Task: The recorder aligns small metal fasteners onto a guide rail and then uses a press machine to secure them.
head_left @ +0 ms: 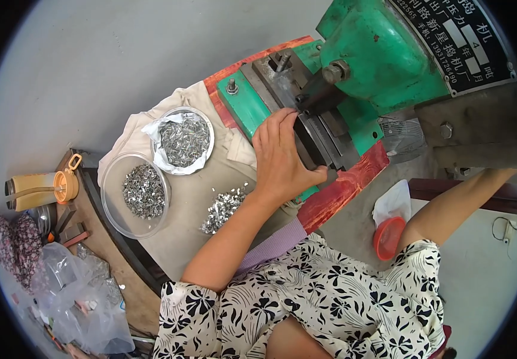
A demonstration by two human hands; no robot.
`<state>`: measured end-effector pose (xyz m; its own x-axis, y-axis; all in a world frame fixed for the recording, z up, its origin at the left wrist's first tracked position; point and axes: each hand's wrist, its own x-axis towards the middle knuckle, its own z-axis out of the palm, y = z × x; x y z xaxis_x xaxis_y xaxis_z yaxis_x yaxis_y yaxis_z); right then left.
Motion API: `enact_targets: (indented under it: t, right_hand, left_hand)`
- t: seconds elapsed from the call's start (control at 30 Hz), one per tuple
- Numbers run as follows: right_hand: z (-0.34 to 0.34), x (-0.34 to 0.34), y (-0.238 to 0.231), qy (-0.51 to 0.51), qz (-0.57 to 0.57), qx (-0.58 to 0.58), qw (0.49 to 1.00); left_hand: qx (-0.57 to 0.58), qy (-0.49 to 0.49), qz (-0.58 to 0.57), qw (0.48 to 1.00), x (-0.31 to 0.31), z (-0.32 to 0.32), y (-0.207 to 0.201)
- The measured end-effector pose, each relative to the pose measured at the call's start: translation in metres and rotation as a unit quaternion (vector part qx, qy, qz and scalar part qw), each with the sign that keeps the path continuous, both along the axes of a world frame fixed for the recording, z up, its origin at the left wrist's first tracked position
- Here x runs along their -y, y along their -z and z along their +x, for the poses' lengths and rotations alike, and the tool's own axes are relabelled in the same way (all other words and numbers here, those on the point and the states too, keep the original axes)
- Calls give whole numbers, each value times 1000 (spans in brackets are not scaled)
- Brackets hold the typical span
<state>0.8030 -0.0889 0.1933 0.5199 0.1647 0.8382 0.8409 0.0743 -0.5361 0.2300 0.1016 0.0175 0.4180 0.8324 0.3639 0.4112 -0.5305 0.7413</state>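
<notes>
My left hand [279, 157] rests against the dark steel die block [313, 142] of a green press [375, 66]. Its thumb is spread away from the fingers, which lie together near the punch [319, 96]. Any small part at the fingertips is hidden. My right arm [467, 200] stretches to the right beside the press, and its hand is out of sight. Under my left forearm lies a loose heap of small shiny metal pieces [223, 210] on a beige cloth [189, 197].
A clear round tub [107, 200] holds grey metal bits. Beside it, a plastic-lined bowl [209, 134] holds thin metal pieces. An orange-lidded bottle [31, 190] and plastic bags [85, 299] are at the left. A red basket [388, 239] and a fan [400, 137] stand below, right.
</notes>
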Motion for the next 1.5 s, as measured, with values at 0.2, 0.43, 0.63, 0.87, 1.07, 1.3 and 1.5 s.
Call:
enact_targets:
  t: [0.2,0.43,0.63,0.87,1.07,1.3,1.5]
  right_hand:
    - [-224,-92,20,2,45,0,999]
    - [-301,-118,74,-50,144,75,985]
    - [-383,-128,182,-153,-361,15,920]
    - [-377,-136,183,-287,-406,-181,849]
    - [-419,-109,189,-189,-260,-211,923]
    - [-438,-82,176,-203,-406,-43,890]
    - [-442,-77,172,-175,-423,77,886]
  left_hand:
    - [44,1,-8,999,-5,-24,8]
    - [77,37,-12,996,-12,-29,12]
    - [73,59,-53,994,-15,-29,7]
    - [81,60,-56,993,-16,-28,10]
    - [79,66,-45,994,-19,-29,11]
    - [134,51,-83,986,-2,-35,12]
    - [177,61,-121,975,27,-62,8]
